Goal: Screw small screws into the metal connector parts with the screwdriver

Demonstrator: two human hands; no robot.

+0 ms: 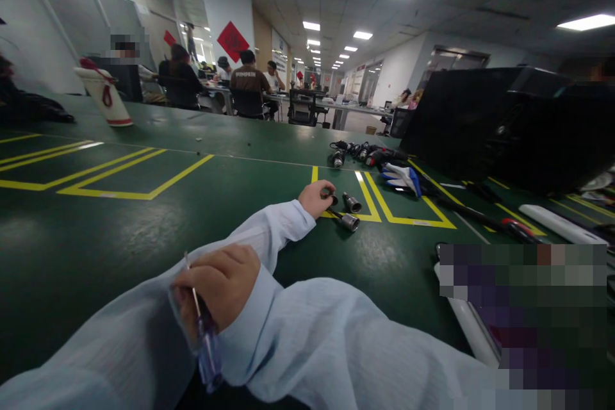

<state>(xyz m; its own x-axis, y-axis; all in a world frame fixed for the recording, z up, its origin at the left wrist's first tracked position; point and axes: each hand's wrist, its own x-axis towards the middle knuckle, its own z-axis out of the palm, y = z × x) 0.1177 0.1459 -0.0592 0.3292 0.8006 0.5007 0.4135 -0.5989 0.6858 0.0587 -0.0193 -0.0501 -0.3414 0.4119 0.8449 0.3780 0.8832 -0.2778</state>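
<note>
My right hand [223, 282] is wrapped round a screwdriver [209, 352] with a clear purple-blue handle and a thin metal shaft. The handle points down toward me, and this hand crosses over my left forearm. Farther out on the green table [158, 230], my left hand [317, 198] curls its thumb and fingers round a dark, round-ended cylindrical piece [334, 199], partly hidden by the fingers. Just right of it lie two silver metal cylindrical pieces, one behind [352, 203] and one nearer [348, 222], both on their sides.
Beyond lie more metal cylinders with dark cables [338, 158] and a blue-and-white glove [401, 178]. A black monitor-like object [461, 122] stands at right. A white cup [106, 96] is at far left. Yellow tape [108, 195] marks the table; people sit beyond.
</note>
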